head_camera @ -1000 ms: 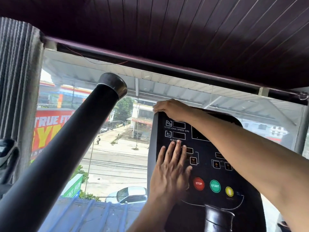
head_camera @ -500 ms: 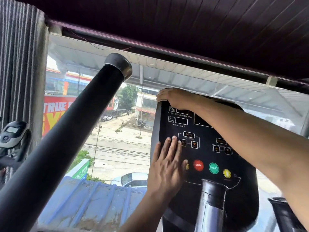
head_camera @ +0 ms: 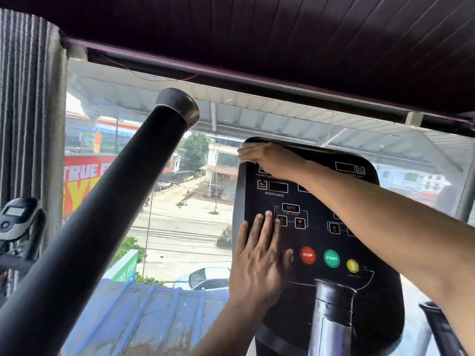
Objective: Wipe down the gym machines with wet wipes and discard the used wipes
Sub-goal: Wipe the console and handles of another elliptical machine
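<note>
While a thick black handlebar (head_camera: 102, 209) slants up across the left of the view, the left hand (head_camera: 259, 263) lies flat on the lower left of the machine's black control panel (head_camera: 318, 240), fingers straight and together, holding nothing. Right of it sit red, green and yellow buttons (head_camera: 307, 255). At the panel's top left corner, the right hand (head_camera: 270, 158) presses a white wipe (head_camera: 243, 157) against the edge; only a sliver of wipe peeks from under the fingers.

Handlebar (head_camera: 108, 219) left of console (head_camera: 316, 227); window (head_camera: 180, 201) behind both
</note>
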Tool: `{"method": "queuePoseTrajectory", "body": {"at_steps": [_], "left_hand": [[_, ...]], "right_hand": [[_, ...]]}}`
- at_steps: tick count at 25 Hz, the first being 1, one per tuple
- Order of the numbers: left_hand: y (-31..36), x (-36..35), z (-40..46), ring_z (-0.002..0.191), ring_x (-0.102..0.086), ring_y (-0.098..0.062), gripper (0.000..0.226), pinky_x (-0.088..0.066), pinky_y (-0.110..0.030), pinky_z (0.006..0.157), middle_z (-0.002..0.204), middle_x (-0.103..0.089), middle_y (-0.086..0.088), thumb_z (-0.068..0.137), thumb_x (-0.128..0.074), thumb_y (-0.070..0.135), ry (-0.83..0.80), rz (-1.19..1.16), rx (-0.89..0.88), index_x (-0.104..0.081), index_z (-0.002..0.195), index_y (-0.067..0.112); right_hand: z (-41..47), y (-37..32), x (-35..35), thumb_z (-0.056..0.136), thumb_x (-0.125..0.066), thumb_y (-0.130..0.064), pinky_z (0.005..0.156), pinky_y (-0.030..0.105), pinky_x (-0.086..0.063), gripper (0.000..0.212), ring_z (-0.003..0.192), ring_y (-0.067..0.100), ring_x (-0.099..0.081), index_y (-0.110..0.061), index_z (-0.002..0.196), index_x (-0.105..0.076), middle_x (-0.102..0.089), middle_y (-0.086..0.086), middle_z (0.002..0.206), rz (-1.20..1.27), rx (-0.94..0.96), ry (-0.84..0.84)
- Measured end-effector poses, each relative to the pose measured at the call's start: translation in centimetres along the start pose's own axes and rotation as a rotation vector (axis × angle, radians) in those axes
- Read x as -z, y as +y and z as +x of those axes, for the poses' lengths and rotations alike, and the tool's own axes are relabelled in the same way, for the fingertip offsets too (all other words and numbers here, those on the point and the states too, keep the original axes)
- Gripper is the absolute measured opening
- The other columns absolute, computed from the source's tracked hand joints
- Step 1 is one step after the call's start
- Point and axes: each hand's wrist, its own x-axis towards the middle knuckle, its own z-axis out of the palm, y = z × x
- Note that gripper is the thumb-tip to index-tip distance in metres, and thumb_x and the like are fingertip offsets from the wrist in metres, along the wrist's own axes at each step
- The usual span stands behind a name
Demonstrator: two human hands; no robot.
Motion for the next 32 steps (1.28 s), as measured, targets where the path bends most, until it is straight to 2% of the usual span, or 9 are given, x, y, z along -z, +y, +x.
{"method": "queuePoseTrajectory", "body": {"at_steps": [4,8,12,14,15,18,24,29,32], "left_hand": [[-0.1,-0.1,0.0,0.160,-0.014,-0.021,0.063,-0.007,-0.045,0.127,0.170,-0.022,-0.004,0.110,-0.025,0.053,0.004,-0.006,0.002,-0.033,0.161,0.017],[0.0,0.1,-0.1,0.159,-0.016,-0.021,0.064,-0.008,-0.045,0.127,0.170,-0.023,-0.005,0.109,-0.027,0.052,-0.004,-0.004,0.007,-0.035,0.160,0.015],[0.1,0.1,-0.1,0.158,-0.022,-0.022,0.065,-0.010,-0.045,0.126,0.168,-0.028,-0.007,0.108,-0.031,0.053,0.001,0.011,0.008,-0.040,0.158,0.013],[0.1,0.1,0.0,0.158,-0.021,-0.022,0.065,-0.011,-0.046,0.126,0.169,-0.028,-0.006,0.108,-0.030,0.053,-0.008,0.023,0.007,-0.040,0.158,0.013],[0.1,0.1,0.0,0.158,-0.021,-0.022,0.065,-0.011,-0.046,0.126,0.169,-0.027,-0.006,0.108,-0.029,0.053,-0.012,0.025,0.005,-0.039,0.159,0.013],[0.0,0.1,0.0,0.159,-0.019,-0.022,0.064,-0.010,-0.046,0.127,0.170,-0.026,-0.005,0.108,-0.029,0.052,-0.006,0.028,0.004,-0.037,0.160,0.014],[0.4,0.2,-0.1,0.159,-0.017,-0.021,0.065,-0.008,-0.046,0.127,0.170,-0.024,-0.005,0.107,-0.032,0.051,-0.024,0.023,0.011,-0.035,0.161,0.015],[0.4,0.2,0.1,0.160,-0.016,-0.023,0.065,-0.008,-0.048,0.127,0.171,-0.023,-0.006,0.107,-0.031,0.051,-0.020,0.027,0.006,-0.032,0.162,0.015],[0.3,0.3,0.0,0.160,-0.014,-0.024,0.065,-0.004,-0.047,0.128,0.171,-0.020,-0.007,0.109,-0.027,0.051,-0.029,0.035,0.000,-0.027,0.163,0.015]], "right_hand": [[-0.5,-1.5,0.1,0.098,-0.058,0.002,0.118,0.031,-0.037,0.029,0.135,0.021,-0.056,-0.004,0.123,-0.071,-0.064,0.012,0.137,0.074,0.005,-0.029],[-4.2,-3.3,-1.6,0.096,-0.056,0.009,0.114,0.045,-0.044,0.034,0.132,0.030,-0.058,-0.001,0.125,-0.069,-0.064,0.019,0.135,0.012,0.163,-0.066],[-5.4,-3.0,-2.6,0.100,-0.041,0.003,0.122,0.043,-0.030,0.047,0.149,0.028,-0.036,-0.004,0.145,-0.051,-0.045,0.013,0.155,0.005,0.231,-0.063],[-4.4,-1.4,-2.2,0.102,-0.032,-0.010,0.129,0.041,-0.010,0.057,0.157,0.022,-0.010,-0.010,0.159,-0.025,-0.017,0.009,0.168,-0.065,0.091,-0.059],[-4.0,-0.6,-1.9,0.103,-0.027,-0.023,0.129,0.042,-0.002,0.063,0.158,0.019,0.004,-0.013,0.163,-0.009,0.000,0.007,0.170,-0.109,-0.018,-0.069],[-3.4,0.5,-1.7,0.089,-0.004,-0.057,0.127,0.049,0.005,0.084,0.153,0.017,0.025,-0.019,0.160,0.018,0.026,0.004,0.167,-0.183,-0.253,-0.106],[-7.3,1.4,-1.5,0.086,0.003,-0.064,0.124,0.044,0.018,0.087,0.151,0.016,0.031,-0.021,0.158,0.026,0.034,0.000,0.164,-0.309,-0.116,-0.236],[-6.9,2.6,-0.6,0.101,-0.014,-0.058,0.124,0.053,0.014,0.077,0.150,0.017,0.033,-0.024,0.155,0.030,0.036,0.001,0.163,-0.194,-0.424,-0.219],[-3.6,-0.9,-0.7,0.105,-0.021,-0.054,0.123,0.051,0.018,0.078,0.149,0.020,0.034,-0.021,0.155,0.029,0.036,0.003,0.163,-0.104,-0.407,-0.199]]}}
